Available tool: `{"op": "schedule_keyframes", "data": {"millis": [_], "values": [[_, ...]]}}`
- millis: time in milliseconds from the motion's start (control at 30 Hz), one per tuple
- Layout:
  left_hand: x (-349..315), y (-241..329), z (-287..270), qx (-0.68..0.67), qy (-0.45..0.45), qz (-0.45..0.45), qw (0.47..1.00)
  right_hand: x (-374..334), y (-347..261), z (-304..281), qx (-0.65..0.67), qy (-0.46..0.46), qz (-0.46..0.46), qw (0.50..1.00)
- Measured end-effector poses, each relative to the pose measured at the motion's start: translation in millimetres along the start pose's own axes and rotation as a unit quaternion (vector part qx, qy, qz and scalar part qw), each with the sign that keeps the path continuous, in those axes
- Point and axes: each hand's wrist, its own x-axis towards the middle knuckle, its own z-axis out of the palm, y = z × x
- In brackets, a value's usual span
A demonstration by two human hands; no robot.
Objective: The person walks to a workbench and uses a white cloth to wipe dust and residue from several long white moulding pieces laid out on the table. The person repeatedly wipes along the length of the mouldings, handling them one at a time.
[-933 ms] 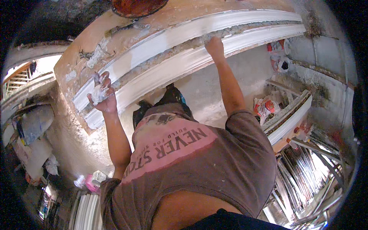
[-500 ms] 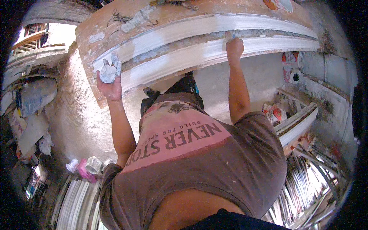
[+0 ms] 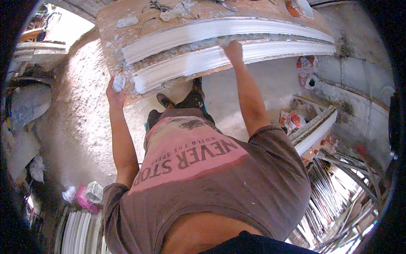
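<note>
Two long white plaster moldings (image 3: 186,69) lie side by side across a brown board (image 3: 111,38), with a rough grey groove (image 3: 186,46) between them. My right hand (image 3: 234,52) is closed over that groove near the middle of their length; what its fingers hold, if anything, is hidden. At the board's left edge, beside the moldings' left ends, my left hand (image 3: 115,95) grips a lump of white plaster (image 3: 119,82). Dried plaster smears (image 3: 127,22) mark the board behind the moldings.
An orange-rimmed container (image 3: 300,8) stands at the board's far right. My shoes (image 3: 165,100) are on the floor below the board. Another molding (image 3: 313,133) rests at the right near red-and-white bags (image 3: 292,120). White strips (image 3: 76,230) and a pink bag (image 3: 86,199) lie lower left.
My right hand has slid left along the groove. My left hand, with the plaster lump, has drawn back from the moldings' ends to the board's edge. The whole view has shifted somewhat.
</note>
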Motion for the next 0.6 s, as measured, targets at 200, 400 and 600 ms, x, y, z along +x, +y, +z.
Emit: {"op": "schedule_keyframes", "data": {"millis": [200,400,600], "values": [[33,-29,-24,0.007,-0.05,-0.052,0.997,-45,-86,15,0.043,-0.071,-0.065,0.994],[28,-39,-15,-0.009,-0.046,-0.078,0.996,-80,-129,16,0.055,-0.097,-0.068,0.991],[22,-39,-23,-0.005,-0.065,-0.044,0.997,-103,-166,21,0.071,-0.131,-0.096,0.984]]}}
